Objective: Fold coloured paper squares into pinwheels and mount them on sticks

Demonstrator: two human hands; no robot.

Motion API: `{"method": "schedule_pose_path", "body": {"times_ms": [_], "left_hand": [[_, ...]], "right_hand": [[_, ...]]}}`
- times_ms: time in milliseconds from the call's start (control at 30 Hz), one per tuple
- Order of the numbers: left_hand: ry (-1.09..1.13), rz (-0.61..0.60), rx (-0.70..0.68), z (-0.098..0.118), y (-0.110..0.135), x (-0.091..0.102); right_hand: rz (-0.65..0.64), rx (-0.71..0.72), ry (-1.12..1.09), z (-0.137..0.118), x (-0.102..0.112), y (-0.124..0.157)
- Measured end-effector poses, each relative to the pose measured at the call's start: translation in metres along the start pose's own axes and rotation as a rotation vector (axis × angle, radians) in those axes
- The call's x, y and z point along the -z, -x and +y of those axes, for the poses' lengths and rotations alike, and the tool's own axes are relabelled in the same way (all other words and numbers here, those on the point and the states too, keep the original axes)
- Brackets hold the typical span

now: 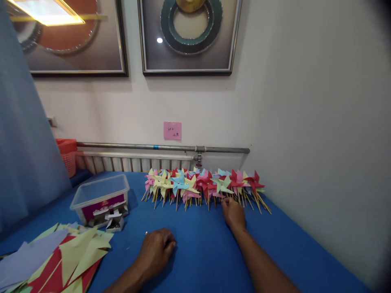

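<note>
Paper pinwheels on wooden sticks lie in a long colourful row along the back of the blue table. My right hand (232, 212) reaches to the row's right part, fingers pinched at the stick below a pale green pinwheel (222, 184). Beside it are a red pinwheel (208, 184) and a dark red one (254, 181). My left hand (157, 247) is closer to me, resting at the table with its fingers curled inward; whatever they may hold is hidden. A tiny shiny piece (146, 233) shows just by its knuckles.
Cut paper sheets (76, 252) in several colours are piled at the front left. Behind them stand small white boxes (115, 221) and a clear plastic tub (102, 191). A red basket (67, 156), a radiator pipe (137, 145) and a wall bound the blue tabletop (195, 260).
</note>
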State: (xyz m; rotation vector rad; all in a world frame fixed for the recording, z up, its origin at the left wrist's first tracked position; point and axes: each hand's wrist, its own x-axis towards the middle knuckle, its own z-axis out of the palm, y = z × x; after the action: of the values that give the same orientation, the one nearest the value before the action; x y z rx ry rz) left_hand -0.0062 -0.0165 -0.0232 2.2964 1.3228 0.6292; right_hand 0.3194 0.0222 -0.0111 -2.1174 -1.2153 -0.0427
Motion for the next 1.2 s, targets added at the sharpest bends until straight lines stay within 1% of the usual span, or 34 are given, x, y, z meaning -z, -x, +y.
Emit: {"method": "schedule_pose_path", "body": {"times_ms": [333,600,867,1033,1200], "left_hand": [[-0.038,-0.014,-0.006,-0.003,-0.002,-0.001],[-0.013,-0.018,0.001,0.0,-0.001,0.001],[-0.027,-0.037,0.014,0.002,-0.002,0.003],[-0.028,-0.041,0.013,0.001,-0.003,0.003],[-0.028,-0.012,-0.016,0.0,-0.002,0.003]], "right_hand": [[-0.013,0.017,0.023,-0.002,0.0,0.002],[-0.006,-0.004,0.083,-0.004,0.005,0.004],[-0.036,-0.036,0.083,-0.003,0.006,0.002],[-0.016,-0.036,0.063,-0.004,0.008,0.004],[0.029,-0.035,0.038,-0.006,0.016,0.013]]}}
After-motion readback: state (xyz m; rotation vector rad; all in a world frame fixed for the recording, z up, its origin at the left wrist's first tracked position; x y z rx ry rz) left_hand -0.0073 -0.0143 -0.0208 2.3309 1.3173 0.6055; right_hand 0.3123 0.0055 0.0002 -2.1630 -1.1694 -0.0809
